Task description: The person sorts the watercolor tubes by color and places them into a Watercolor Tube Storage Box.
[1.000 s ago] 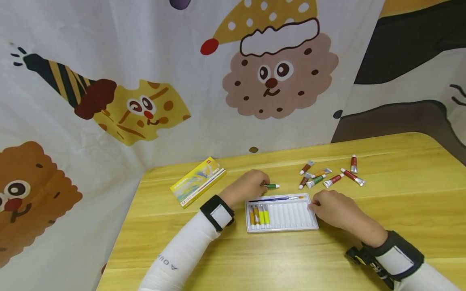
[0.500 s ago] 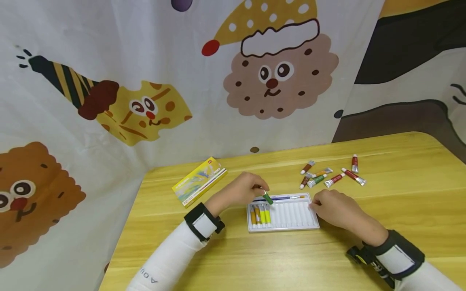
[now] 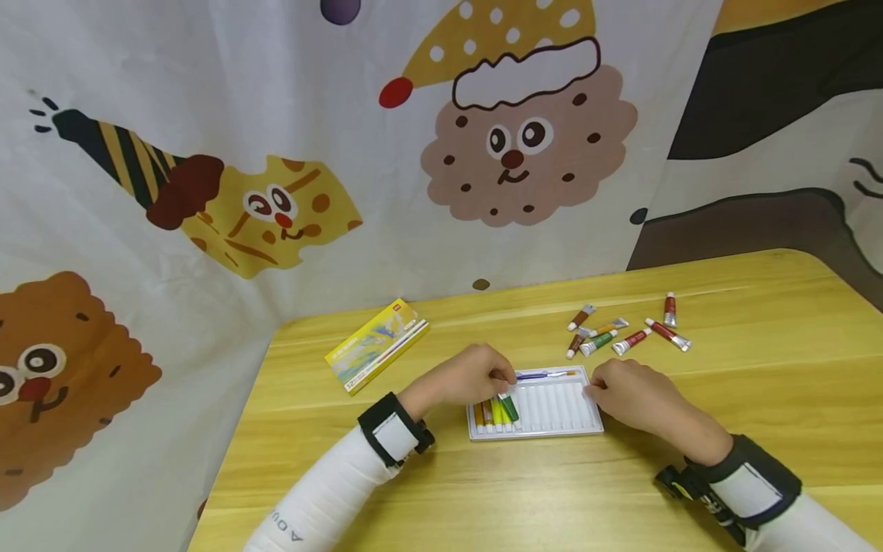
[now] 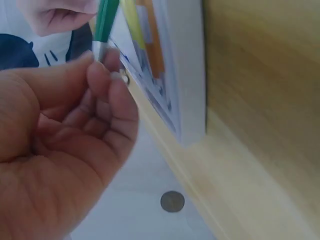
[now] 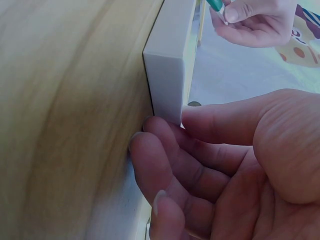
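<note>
My left hand (image 3: pixel 476 374) pinches a green paint tube (image 3: pixel 509 407) by its silver end, between thumb and fingertips. The tube slants cap-down over the left part of a white plastic tray (image 3: pixel 559 435), beside the yellow tubes. In the left wrist view, the green tube (image 4: pixel 105 22) points away from the fingertips. Ochre and yellow paint tubes (image 3: pixel 485 418) fill the tray's leftmost slots, partly covered by the left hand. A blue-handled paintbrush (image 3: pixel 548 375) lies along the tray's back groove. My right hand (image 3: pixel 635 395) holds the tray's right edge (image 5: pixel 167 82) between thumb and fingers.
Behind the tray lie several loose tubes, among them a green tube (image 3: pixel 599 343), a red tube (image 3: pixel 667 335) and a brown tube (image 3: pixel 581 317). A yellow box (image 3: pixel 378 345) rests at the back left. A printed curtain (image 3: pixel 386 253) hangs behind the table.
The left hand has lifted the green tube from the table behind the tray, tipped it cap-down and brought it over the slots. The right hand stays on the tray's edge.
</note>
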`<action>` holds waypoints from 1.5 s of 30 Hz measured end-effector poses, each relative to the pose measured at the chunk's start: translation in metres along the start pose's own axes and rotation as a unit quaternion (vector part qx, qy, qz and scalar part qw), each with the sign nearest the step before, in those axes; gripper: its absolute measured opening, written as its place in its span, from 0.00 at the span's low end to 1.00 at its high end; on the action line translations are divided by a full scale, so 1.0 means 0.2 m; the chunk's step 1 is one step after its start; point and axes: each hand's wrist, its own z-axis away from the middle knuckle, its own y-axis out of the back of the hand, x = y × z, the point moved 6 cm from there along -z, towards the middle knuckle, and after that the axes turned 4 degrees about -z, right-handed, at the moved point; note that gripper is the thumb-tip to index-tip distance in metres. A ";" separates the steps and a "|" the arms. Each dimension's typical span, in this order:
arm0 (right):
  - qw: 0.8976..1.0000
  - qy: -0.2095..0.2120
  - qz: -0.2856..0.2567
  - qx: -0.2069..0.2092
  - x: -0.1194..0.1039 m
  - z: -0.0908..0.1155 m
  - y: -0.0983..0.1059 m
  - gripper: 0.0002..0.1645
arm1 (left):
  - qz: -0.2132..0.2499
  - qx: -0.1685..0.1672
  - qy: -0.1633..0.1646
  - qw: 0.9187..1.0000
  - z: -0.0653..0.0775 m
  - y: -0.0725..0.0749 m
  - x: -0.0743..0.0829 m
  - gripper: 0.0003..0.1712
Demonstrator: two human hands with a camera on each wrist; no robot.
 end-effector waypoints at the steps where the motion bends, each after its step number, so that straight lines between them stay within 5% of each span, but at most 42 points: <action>1: 1.000 -0.002 0.000 -0.001 0.00 0.00 0.00 0.11 | 0.002 0.000 0.008 1.000 0.00 0.00 0.00 0.06; 8: 1.000 -0.007 -0.003 -0.004 0.00 0.00 0.00 0.10 | 0.033 0.010 0.061 0.998 -0.03 0.00 -0.03 0.03; 15: 1.000 -0.005 -0.006 -0.005 0.00 0.00 0.00 0.09 | 0.010 0.013 0.060 0.998 -0.04 -0.01 0.01 0.02; 24: 1.000 -0.006 -0.005 -0.005 -0.01 0.00 0.00 0.08 | 0.037 0.062 0.093 0.993 -0.06 -0.05 0.01 0.10; 33: 1.000 -0.006 -0.005 -0.005 0.00 0.00 0.00 0.10 | 0.039 0.079 0.091 0.992 -0.07 -0.08 -0.01 0.10; 45: 1.000 -0.002 -0.006 -0.006 0.00 0.00 0.00 0.10 | 0.044 0.110 0.116 0.986 0.06 -0.01 0.00 0.13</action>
